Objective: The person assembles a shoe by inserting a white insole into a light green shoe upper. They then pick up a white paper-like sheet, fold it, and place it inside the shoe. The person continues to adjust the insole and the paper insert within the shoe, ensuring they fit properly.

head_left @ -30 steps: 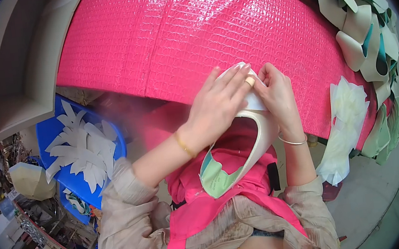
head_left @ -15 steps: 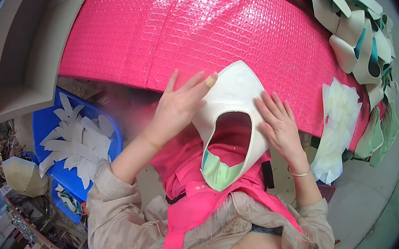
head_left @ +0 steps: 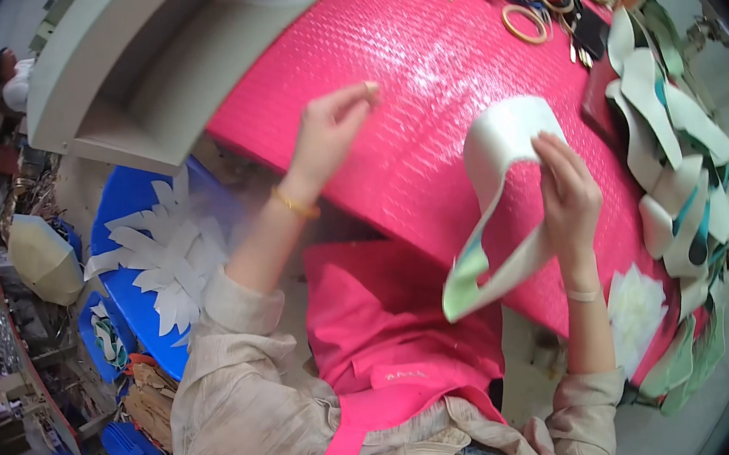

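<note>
In the right hand (head_left: 571, 190), gripped by the right edge of its broad end, a white shoe upper (head_left: 500, 136), lying to that hand's left, over the near edge of the pink table (head_left: 348, 85). Slanted along its long axis, from broad end farther from the body to narrow, green-lined end at near left, toward the pink apron (head_left: 391, 305). Well apart from the left hand (head_left: 330, 134), with fingers drawn together there; impossible to tell whether pinching anything. Across the apron, small pale lettering, too blurred to read; on the upper, no label to be made out
</note>
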Available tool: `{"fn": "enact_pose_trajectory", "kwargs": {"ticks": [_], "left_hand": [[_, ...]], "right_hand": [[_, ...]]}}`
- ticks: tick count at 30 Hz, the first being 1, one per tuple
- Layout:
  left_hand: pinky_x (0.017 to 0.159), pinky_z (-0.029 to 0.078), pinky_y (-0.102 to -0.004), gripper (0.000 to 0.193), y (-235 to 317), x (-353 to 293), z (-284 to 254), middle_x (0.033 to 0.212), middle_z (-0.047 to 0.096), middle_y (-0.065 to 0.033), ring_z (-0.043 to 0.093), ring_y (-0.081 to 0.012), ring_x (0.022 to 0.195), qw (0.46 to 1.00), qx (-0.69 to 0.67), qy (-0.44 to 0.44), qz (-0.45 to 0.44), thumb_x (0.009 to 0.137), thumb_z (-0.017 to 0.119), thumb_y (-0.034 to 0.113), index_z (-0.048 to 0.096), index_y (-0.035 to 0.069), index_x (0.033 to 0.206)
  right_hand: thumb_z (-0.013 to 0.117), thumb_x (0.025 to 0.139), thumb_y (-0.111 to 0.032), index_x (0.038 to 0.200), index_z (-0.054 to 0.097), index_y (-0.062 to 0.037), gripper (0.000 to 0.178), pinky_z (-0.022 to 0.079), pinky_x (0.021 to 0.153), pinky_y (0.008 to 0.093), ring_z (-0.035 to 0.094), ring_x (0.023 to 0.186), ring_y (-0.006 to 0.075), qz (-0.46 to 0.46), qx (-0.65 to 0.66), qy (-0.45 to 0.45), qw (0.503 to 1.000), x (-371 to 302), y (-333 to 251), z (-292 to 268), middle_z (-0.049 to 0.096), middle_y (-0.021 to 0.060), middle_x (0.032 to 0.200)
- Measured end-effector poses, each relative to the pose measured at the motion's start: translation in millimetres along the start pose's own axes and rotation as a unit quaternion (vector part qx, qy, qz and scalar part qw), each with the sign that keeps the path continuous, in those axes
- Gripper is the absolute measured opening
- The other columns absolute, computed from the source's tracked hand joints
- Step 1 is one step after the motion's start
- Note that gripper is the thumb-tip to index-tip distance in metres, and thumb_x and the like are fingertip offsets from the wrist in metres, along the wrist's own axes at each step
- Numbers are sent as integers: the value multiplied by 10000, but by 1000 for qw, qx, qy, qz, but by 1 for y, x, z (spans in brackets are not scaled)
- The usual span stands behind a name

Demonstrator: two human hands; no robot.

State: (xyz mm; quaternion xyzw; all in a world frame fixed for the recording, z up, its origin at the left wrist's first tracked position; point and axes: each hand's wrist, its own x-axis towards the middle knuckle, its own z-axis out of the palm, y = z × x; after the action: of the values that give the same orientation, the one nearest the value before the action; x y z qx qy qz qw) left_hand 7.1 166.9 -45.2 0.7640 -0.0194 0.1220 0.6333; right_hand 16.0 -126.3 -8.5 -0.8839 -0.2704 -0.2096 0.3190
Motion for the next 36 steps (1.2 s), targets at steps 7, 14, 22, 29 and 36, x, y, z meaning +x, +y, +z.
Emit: {"fn": "enact_pose_trajectory", "kwargs": {"ticks": [7, 14, 22, 29, 36], "left_hand": [[653, 506, -396, 169, -71, 157, -101, 777, 633, -159, 621, -319, 720, 823, 526, 196, 89, 794, 513, 116, 666, 75, 853], [588, 497, -432, 180, -94, 225, -140, 681, 616, -169, 620, -327, 655, 716, 678, -37, 162, 773, 487, 116, 629, 71, 672], [631, 482, -401, 178, -95, 221, -135, 740, 630, -112, 606, -317, 694, 840, 518, 125, 102, 756, 566, 251, 648, 93, 747], [604, 470, -401, 136, -114, 220, -144, 771, 636, -77, 604, -298, 711, 802, 531, 167, 219, 826, 548, 232, 615, 115, 805], [631, 479, -400, 131, -78, 225, -123, 748, 636, -74, 611, -293, 746, 839, 440, 248, 202, 824, 550, 230, 578, 117, 882]], "right_hand": [[563, 795, -17, 1093, 575, -31, 299, 463, 809, 343, 590, 938, 303, -62, -26, -21, 998, 83, 37, 52, 594, 154, 1040], [524, 797, 54, 1020, 593, -5, 241, 483, 731, 336, 603, 878, 273, 39, 8, -103, 994, 61, 65, 30, 599, 143, 1007], [520, 745, 110, 965, 602, 7, 257, 500, 652, 309, 619, 768, 235, 59, 31, -134, 989, 54, 67, 35, 615, 136, 937], [554, 700, 89, 936, 612, -15, 265, 482, 616, 324, 611, 698, 244, 8, 10, -166, 986, 49, 59, 34, 622, 117, 865], [566, 680, 64, 933, 610, -26, 272, 469, 593, 320, 607, 694, 235, -27, 16, -161, 986, 64, 20, 25, 625, 107, 825]]}}
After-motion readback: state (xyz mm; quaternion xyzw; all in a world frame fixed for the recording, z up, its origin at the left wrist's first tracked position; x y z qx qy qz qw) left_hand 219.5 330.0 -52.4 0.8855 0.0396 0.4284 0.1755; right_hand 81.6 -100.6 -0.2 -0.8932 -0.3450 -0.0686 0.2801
